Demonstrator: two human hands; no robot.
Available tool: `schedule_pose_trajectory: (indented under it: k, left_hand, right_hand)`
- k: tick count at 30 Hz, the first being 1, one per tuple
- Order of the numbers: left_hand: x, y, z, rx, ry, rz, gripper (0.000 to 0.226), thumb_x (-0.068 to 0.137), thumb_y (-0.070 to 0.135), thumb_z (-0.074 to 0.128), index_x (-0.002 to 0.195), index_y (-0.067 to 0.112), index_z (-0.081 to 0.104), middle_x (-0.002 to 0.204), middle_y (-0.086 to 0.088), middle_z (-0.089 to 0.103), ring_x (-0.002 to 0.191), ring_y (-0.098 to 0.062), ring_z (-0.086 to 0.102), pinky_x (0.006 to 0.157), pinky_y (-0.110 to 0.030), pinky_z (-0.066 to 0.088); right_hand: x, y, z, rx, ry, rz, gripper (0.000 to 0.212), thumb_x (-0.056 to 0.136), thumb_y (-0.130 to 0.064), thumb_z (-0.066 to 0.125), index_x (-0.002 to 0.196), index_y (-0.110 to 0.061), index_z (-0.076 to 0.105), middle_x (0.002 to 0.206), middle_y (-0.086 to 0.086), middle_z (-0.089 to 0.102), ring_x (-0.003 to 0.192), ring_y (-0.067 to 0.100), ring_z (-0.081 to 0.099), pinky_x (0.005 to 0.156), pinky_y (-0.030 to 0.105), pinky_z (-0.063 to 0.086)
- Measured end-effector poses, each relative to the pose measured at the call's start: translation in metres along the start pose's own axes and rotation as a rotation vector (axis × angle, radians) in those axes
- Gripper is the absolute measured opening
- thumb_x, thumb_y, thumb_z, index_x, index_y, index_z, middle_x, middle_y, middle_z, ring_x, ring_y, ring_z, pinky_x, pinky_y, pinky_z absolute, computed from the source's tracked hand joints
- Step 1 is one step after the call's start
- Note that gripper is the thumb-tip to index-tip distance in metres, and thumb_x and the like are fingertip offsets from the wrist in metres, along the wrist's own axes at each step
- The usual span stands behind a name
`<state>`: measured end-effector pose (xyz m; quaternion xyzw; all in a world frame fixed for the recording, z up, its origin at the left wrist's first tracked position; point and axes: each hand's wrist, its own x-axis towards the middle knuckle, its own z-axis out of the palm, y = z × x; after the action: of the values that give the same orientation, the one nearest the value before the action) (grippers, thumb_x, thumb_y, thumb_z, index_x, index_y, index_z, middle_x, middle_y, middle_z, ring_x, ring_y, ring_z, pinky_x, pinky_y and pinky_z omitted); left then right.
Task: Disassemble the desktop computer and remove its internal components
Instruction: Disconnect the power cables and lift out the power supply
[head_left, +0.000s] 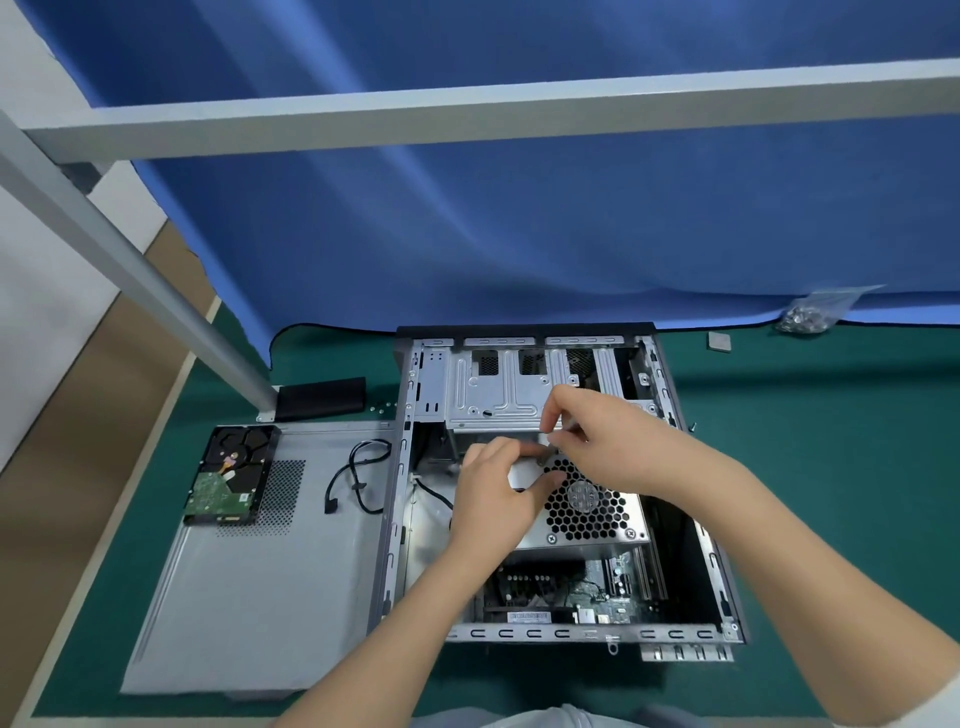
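The open computer case (691, 551) lies on its side on the green mat. Inside it sits a silver power supply (592, 512) with a honeycomb fan grille, above the motherboard (566, 592). My left hand (498, 491) grips the power supply's left edge, thumb on its top face. My right hand (608, 441) hovers over the unit's far corner, its fingers pinched together on something small that I cannot make out. A metal drive cage (493, 389) fills the far end of the case.
The removed side panel (260, 582) lies left of the case, with a hard drive (231, 475) and a black cable (358, 475) on it. A black cover (322, 397) lies behind it. A bag of screws (810, 312) and a small grey square (719, 343) sit far right.
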<state>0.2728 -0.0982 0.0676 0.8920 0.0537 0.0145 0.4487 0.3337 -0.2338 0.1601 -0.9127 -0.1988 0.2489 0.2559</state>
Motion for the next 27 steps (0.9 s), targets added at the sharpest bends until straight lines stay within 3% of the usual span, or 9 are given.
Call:
schedule_pose_trajectory:
  k: [3,5,8,12,15,17,20,23,27]
  left_hand:
    - [0.0,-0.001,0.001,-0.013,0.008,-0.006,0.025,0.08,0.048,0.068,0.101,0.035,0.065,0.093,0.033,0.053,0.097,0.005,0.038,0.08,-0.004,0.029]
    - [-0.001,-0.002,0.002,-0.024,0.023,-0.001,0.022,0.082,0.044,0.067,0.101,0.034,0.066,0.093,0.033,0.054,0.097,0.005,0.038,0.08,-0.002,0.028]
    - [-0.003,-0.003,0.002,-0.03,0.033,0.014,0.013,0.084,0.04,0.066,0.097,0.037,0.066,0.093,0.03,0.056,0.096,0.004,0.039,0.081,-0.001,0.027]
    - [-0.004,-0.004,0.002,-0.026,0.039,0.013,0.013,0.085,0.039,0.066,0.096,0.033,0.066,0.088,0.028,0.054,0.092,0.001,0.036,0.079,-0.004,0.028]
    - [-0.003,-0.002,0.002,-0.013,0.028,0.002,0.015,0.085,0.041,0.065,0.097,0.032,0.064,0.09,0.027,0.054,0.092,0.001,0.036,0.078,-0.004,0.028]
    - [-0.002,-0.002,0.003,-0.018,0.02,-0.012,0.014,0.086,0.04,0.064,0.097,0.032,0.063,0.093,0.026,0.056,0.095,0.001,0.036,0.079,-0.003,0.028]
    - [0.0,-0.002,0.001,-0.054,0.007,-0.022,0.006,0.088,0.033,0.064,0.09,0.035,0.059,0.092,0.025,0.057,0.098,-0.004,0.039,0.077,-0.007,0.028]
    - [-0.001,0.0,0.0,-0.051,-0.005,-0.025,0.015,0.088,0.029,0.063,0.086,0.04,0.052,0.085,0.029,0.052,0.095,-0.005,0.038,0.073,-0.01,0.027]
    - [-0.001,0.0,0.0,-0.09,0.003,-0.048,0.007,0.088,0.031,0.065,0.091,0.035,0.06,0.089,0.03,0.054,0.097,-0.001,0.038,0.079,-0.001,0.028]
  right_hand:
    - [0.0,-0.004,0.002,-0.154,0.124,0.015,0.03,0.097,-0.049,0.036,0.092,-0.024,0.05,0.062,-0.008,0.053,0.054,0.007,0.046,0.048,0.029,0.033]
    - [0.0,-0.005,0.005,-0.232,0.194,0.021,0.03,0.098,-0.048,0.034,0.098,-0.023,0.05,0.061,-0.008,0.052,0.052,0.005,0.042,0.046,0.028,0.027]
    - [-0.001,-0.004,0.009,-0.208,0.195,0.011,0.014,0.099,-0.034,0.037,0.11,-0.029,0.042,0.067,-0.007,0.057,0.053,0.006,0.044,0.046,0.028,0.027]
    - [-0.003,-0.006,0.008,-0.109,0.104,-0.043,0.016,0.097,-0.026,0.04,0.112,-0.03,0.043,0.069,-0.013,0.049,0.056,0.002,0.044,0.051,0.029,0.034]
    - [-0.002,-0.01,0.007,-0.21,0.146,-0.041,0.015,0.098,-0.037,0.037,0.104,-0.028,0.047,0.065,-0.013,0.046,0.057,0.002,0.043,0.049,0.028,0.03]
    - [-0.001,-0.012,0.006,-0.33,0.198,-0.01,0.027,0.097,-0.05,0.034,0.098,-0.026,0.048,0.059,-0.01,0.046,0.058,0.009,0.047,0.048,0.028,0.028]
    - [0.0,-0.012,0.007,-0.32,0.18,-0.022,0.016,0.099,-0.038,0.036,0.108,-0.027,0.045,0.059,-0.009,0.046,0.055,0.012,0.045,0.048,0.029,0.029]
    - [-0.002,-0.011,0.007,-0.171,0.109,-0.031,0.017,0.095,-0.028,0.041,0.112,-0.031,0.042,0.065,-0.009,0.05,0.053,0.007,0.044,0.05,0.029,0.033]
    - [-0.001,-0.011,0.005,-0.28,0.202,0.003,0.022,0.097,-0.044,0.036,0.099,-0.026,0.049,0.061,-0.01,0.049,0.052,0.005,0.042,0.047,0.026,0.028]
